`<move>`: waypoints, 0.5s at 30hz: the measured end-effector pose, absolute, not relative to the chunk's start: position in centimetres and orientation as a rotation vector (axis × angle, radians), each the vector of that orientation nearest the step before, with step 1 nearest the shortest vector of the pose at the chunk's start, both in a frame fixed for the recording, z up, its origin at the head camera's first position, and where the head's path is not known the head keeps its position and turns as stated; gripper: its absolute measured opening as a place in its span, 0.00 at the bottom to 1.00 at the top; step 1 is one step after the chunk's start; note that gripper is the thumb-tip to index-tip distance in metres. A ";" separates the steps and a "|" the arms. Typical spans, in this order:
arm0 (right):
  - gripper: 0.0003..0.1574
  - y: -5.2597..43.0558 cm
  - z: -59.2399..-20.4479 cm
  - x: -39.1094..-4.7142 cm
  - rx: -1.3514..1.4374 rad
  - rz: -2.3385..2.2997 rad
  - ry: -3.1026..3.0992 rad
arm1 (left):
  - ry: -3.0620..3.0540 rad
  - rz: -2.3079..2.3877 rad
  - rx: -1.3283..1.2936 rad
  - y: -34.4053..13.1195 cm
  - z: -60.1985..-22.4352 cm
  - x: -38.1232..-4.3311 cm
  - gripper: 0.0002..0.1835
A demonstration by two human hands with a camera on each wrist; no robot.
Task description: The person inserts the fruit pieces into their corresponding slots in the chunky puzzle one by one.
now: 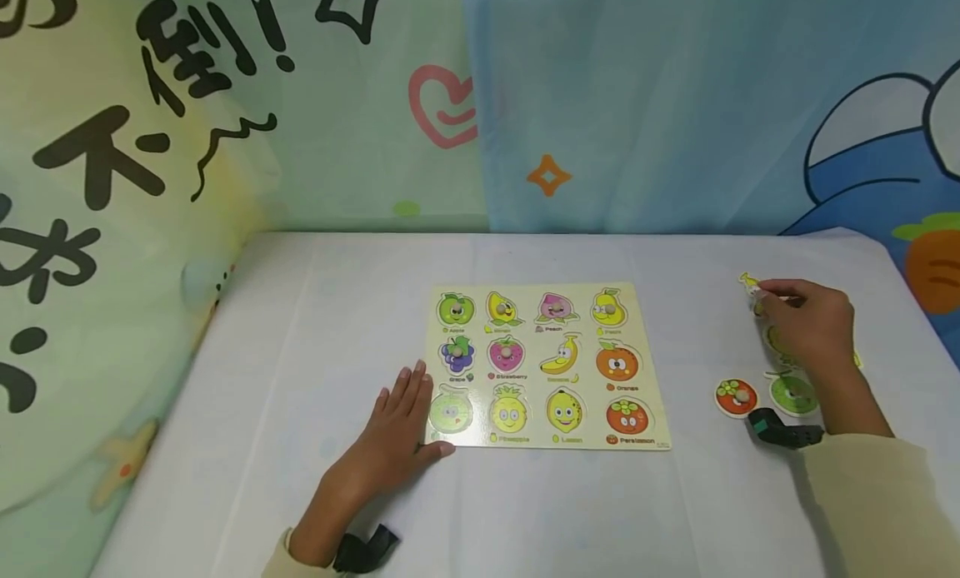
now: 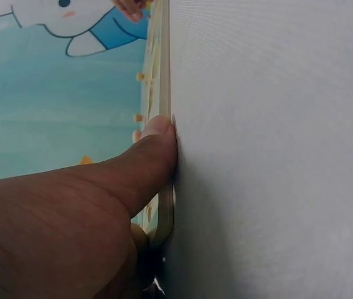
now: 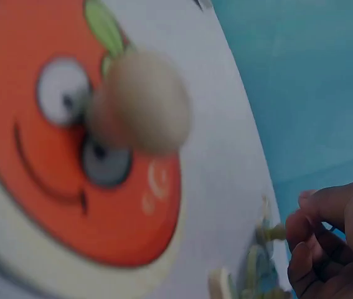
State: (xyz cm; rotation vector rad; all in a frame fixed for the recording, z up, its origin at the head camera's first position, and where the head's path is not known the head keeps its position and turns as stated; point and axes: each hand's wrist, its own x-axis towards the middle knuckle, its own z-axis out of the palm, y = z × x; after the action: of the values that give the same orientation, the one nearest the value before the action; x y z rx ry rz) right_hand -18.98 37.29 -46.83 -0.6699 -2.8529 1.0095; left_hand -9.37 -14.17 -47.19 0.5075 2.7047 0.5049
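Note:
My left hand [image 1: 393, 424] rests at the lower left corner of a fruit puzzle board [image 1: 551, 399], fingers straight along its left side. In the left wrist view, the thumb [image 2: 154, 146] presses the board's edge. Over at the right, my right hand [image 1: 813, 324] pinches a small yellow piece, apparently a banana puzzle piece [image 1: 747, 281], between thumb and fingertips; the fingers partly hide it. Below that hand lie a red persimmon piece [image 1: 731, 392] and a green round piece [image 1: 793, 395]. Other pieces there are partly covered by the hand.
Round knobs stand up from the board's top row and from the grape [image 1: 457, 357] and strawberry [image 1: 506, 360]. A white cloth [image 1: 300, 353] covers the table. Printed curtains [image 1: 637, 103] hang behind it. Black wrist cameras [image 1: 783, 431] are strapped at the wrists.

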 end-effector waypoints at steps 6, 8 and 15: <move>0.28 38.1 -47.6 -19.2 -0.713 0.959 -2.850 | 2.708 0.499 0.510 -14.2 -47.4 -9.4 0.51; 0.27 38.2 -47.8 -19.3 -0.690 0.942 -2.854 | 2.709 0.495 0.512 -14.2 -47.4 -9.4 0.51; 0.25 38.1 -48.0 -19.5 -0.595 0.931 -2.948 | 2.702 0.494 0.506 -14.2 -47.1 -9.4 0.51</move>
State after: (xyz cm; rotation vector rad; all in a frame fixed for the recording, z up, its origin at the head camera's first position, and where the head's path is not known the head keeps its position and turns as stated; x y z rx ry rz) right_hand -19.55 38.10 -47.98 -0.5945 -2.9482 0.9310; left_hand -9.40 -14.22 -47.10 0.5059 2.7025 0.4938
